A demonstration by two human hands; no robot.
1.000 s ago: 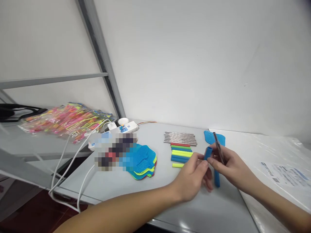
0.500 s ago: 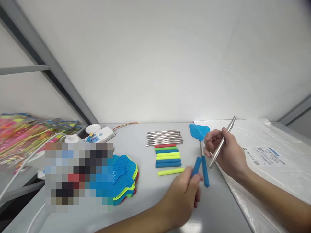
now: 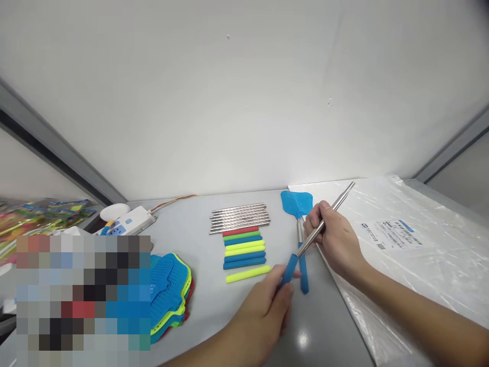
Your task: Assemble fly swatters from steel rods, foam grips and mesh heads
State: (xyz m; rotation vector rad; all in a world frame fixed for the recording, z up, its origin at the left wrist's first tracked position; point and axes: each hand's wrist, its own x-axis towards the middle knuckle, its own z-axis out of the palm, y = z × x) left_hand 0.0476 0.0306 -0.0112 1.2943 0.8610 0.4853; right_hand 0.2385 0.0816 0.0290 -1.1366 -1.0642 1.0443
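Observation:
My left hand [image 3: 265,311] is closed around a blue handle sleeve [image 3: 290,267], its upper end showing. My right hand [image 3: 334,237] grips a shiny metal rod [image 3: 336,204] tilted up to the right. The rod's lower end meets the top of the blue sleeve; whether it is inside I cannot tell. Behind both hands lies a blue fly swatter [image 3: 297,204] with a metal shaft and blue handle, partly covered by my fingers. Left of it are a row of metal rods [image 3: 239,218], several coloured handle sleeves [image 3: 244,248] and a separate yellow sleeve [image 3: 247,274].
Stacked swatter heads [image 3: 168,285] in blue, yellow, green and red lie at left, beside a blurred patch. A white power strip [image 3: 132,221] and bagged colourful items [image 3: 49,216] are further back. Clear plastic-wrapped sheeting [image 3: 416,285] covers the right side, against a white wall [image 3: 229,112].
The metal rod has come down to the blue sleeve, so the two now meet; before, they were apart. The camera view has shifted, moving the table's things left in the picture.

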